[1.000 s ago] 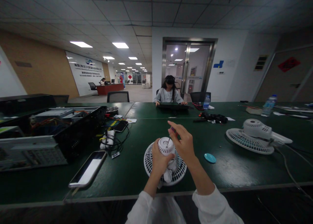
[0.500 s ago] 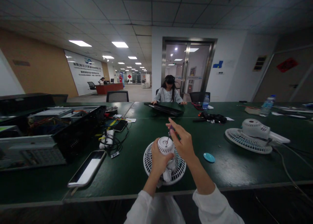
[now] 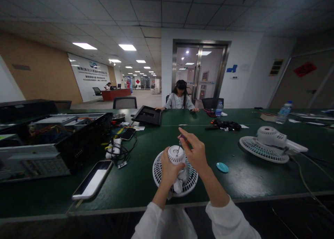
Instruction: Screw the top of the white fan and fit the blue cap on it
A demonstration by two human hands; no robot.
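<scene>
A white electric fan (image 3: 157,172) lies grille-down on the green table in front of me, its rounded motor housing (image 3: 175,158) on top. My left hand (image 3: 169,169) is wrapped round the left and near side of that housing. Above it, my right hand (image 3: 193,150) pinches a screwdriver (image 3: 180,145) with a purplish handle, mostly covered by the fingers. The screwdriver stands slightly tilted, its shaft reaching down to the top of the housing; the tip's exact seat is too small to make out. A round turquoise disc (image 3: 222,167) lies to the right.
At left stand an opened computer case (image 3: 86,141), a smartphone (image 3: 92,179) and tangled cables (image 3: 125,150). A second fan (image 3: 263,150) lies at right, with water bottles (image 3: 284,112) behind it. Opposite sits a person (image 3: 180,98) beside a black panel (image 3: 148,115).
Across the table, the black panel has moved left and turned, with the person's hand reaching toward it. My hands, the screwdriver and the fan look almost unchanged.
</scene>
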